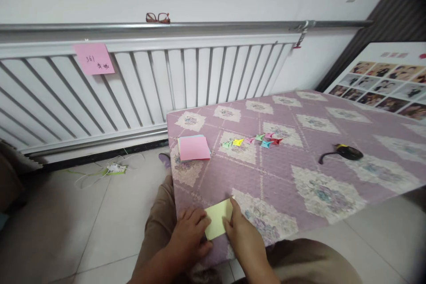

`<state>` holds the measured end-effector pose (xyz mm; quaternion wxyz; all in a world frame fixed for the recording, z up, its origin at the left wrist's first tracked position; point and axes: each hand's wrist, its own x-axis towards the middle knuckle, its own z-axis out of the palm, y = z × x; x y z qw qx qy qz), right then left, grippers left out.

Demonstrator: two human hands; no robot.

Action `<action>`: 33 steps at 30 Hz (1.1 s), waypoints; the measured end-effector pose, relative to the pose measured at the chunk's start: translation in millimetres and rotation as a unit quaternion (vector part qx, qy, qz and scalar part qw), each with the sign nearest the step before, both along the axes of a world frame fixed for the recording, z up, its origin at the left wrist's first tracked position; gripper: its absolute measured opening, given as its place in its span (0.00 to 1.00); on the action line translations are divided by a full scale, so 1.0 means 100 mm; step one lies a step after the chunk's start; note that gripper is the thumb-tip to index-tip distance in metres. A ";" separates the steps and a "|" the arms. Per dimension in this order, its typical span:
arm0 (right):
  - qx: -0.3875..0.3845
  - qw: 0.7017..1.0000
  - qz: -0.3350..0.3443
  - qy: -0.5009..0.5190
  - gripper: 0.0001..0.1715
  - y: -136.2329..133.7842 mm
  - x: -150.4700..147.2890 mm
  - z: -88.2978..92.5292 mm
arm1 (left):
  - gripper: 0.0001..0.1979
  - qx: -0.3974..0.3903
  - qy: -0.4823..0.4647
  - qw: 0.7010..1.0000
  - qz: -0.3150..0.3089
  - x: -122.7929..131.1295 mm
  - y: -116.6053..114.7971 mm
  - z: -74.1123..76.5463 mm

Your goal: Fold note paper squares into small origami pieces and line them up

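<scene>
The person's left hand (192, 233) reaches in from the lower left, palm down, its forearm slanting up toward the near corner of the tabletop (222, 173). Its fingers bend over the left edge of a pale yellow square paper (218, 221), while its thumb points inward beside the paper's lower left corner. The right hand (241, 230) comes up from the lower right, the forearm leaning left, with the index finger stretched along the paper's right edge to its upper corner and the thumb lying on the sheet. The two hands thus grip the paper between them, one at each side, close to the tabletop's near edge; whether it is folded cannot be told. Beyond the left hand lies a stack of coloured paper (195, 147), pink on top; to its right sits a cluster of small folded paper pieces (238, 142).
</scene>
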<state>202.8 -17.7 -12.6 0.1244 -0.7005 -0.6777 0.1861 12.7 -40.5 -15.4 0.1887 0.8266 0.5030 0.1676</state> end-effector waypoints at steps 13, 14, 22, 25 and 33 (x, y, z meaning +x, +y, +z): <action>0.125 0.957 0.247 0.086 0.15 -0.07 0.12 0.02 | 0.11 0.033 0.006 0.999 -0.004 -0.01 0.07 -0.01; 0.119 0.959 0.243 0.088 0.17 -0.08 0.12 0.01 | 0.11 0.034 0.001 0.999 -0.005 -0.01 0.08 -0.01; 0.169 0.961 0.204 0.076 0.07 -0.07 0.10 -0.21 | 0.05 0.014 0.002 0.998 0.055 0.01 0.19 0.02; 0.189 0.965 0.174 0.060 0.08 -0.08 0.11 -0.26 | 0.06 -0.003 0.005 0.995 0.096 0.03 0.24 0.05; 0.216 0.970 0.109 0.018 0.12 -0.09 0.07 -0.25 | 0.06 -0.065 0.026 0.984 0.161 0.04 0.37 0.09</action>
